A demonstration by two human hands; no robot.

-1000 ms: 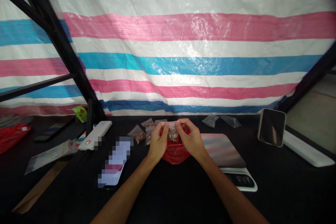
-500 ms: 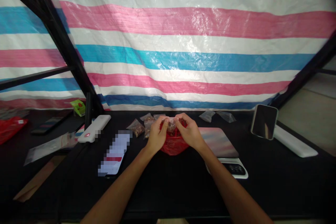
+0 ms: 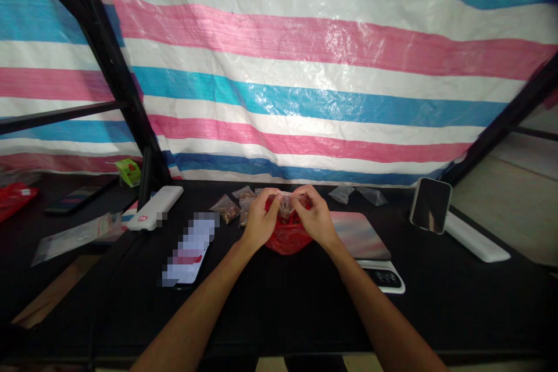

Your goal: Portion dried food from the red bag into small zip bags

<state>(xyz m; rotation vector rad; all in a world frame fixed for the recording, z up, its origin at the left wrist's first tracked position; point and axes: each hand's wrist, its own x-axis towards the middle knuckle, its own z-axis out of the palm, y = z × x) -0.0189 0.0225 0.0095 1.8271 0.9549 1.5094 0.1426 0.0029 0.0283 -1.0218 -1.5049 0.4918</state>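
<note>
Biggest of all, we've got the striped tarp (image 3: 288, 70), blue, white and pink, rising beyond both hands. Beneath them, the black table (image 3: 283, 308). Just right of the right hand we see a silvery-topped white device (image 3: 361, 235); the marks on its black panel are too small to read. Off to the left of the left hand lies a phone (image 3: 189, 253), its screen in blocks we can't read, and farther out a white slab (image 3: 159, 208) whose red mark is too tiny to make out. Over to our left hand (image 3: 261, 220), closed in a pinch, and our right hand (image 3: 316, 218), pinching too! Just below them sits the red bag (image 3: 288, 239). Beside the left hand, we spot filled packets (image 3: 225, 209). And smallest, the clear bag (image 3: 286, 206), right between the hands, gripped by its top edge.
</note>
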